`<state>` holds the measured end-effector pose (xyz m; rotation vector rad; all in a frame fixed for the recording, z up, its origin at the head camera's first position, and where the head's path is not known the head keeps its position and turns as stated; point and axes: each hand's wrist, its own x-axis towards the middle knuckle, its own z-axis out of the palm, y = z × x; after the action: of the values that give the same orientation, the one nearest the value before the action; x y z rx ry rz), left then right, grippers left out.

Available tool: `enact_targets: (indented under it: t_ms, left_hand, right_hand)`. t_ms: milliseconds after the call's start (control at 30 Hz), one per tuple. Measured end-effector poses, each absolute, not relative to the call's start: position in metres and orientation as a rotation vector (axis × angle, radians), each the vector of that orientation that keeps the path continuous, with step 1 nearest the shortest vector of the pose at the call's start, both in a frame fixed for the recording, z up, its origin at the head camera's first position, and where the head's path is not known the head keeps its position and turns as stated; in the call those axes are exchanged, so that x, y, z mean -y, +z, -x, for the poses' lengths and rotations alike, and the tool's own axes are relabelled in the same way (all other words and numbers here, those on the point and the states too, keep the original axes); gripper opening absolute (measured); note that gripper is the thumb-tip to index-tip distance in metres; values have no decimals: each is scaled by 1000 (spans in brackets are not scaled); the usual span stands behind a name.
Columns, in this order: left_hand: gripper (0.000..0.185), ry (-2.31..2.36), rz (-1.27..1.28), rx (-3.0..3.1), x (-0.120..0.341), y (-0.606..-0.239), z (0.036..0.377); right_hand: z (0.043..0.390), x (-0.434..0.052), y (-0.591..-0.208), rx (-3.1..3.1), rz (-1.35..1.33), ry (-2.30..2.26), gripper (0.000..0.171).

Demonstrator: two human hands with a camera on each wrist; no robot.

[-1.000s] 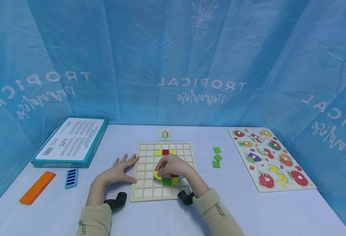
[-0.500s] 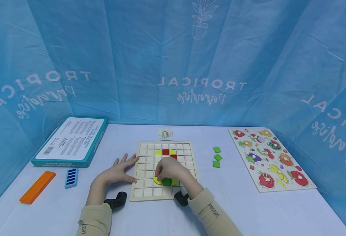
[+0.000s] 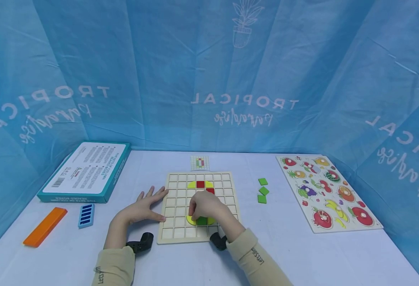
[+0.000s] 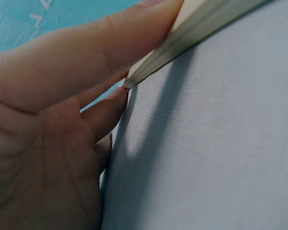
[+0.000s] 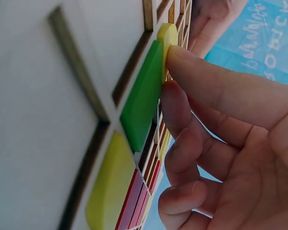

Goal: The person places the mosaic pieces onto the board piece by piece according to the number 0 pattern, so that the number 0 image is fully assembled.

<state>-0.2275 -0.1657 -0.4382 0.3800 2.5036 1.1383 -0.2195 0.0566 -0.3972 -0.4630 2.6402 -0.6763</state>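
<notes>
Now that the yellow rounded tile (image 3: 191,221) sits just beside the green square tile (image 3: 201,221), nearer the board's front than a second ago, the left end of that row appears all but filled. Right hand (image 3: 208,204) pinches the yellow tile narrowly between thumb and forefinger; left hand (image 3: 143,208), fingers spread wide, touches the left edge of the gridded wooden board (image 3: 179,233), beyond which lies a small pattern card (image 3: 200,163).

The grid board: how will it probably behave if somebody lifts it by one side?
The board probably feels stiff, as its edge looks straight. It is likely light, being thin for its width. If tilted, the green tile on it may slide, since no fastening shows.
</notes>
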Motion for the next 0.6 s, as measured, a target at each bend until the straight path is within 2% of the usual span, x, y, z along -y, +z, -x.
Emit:
enact_targets:
  t_ms: [267, 600]
  left_hand:
    - [101, 1134, -382, -2507, 166, -439, 227]
    - [101, 1139, -379, -2508, 165, -438, 227]
  right_hand:
    - [221, -59, -398, -2622, 491, -709, 13]
    - [235, -87, -389, -2555, 509, -1032, 6]
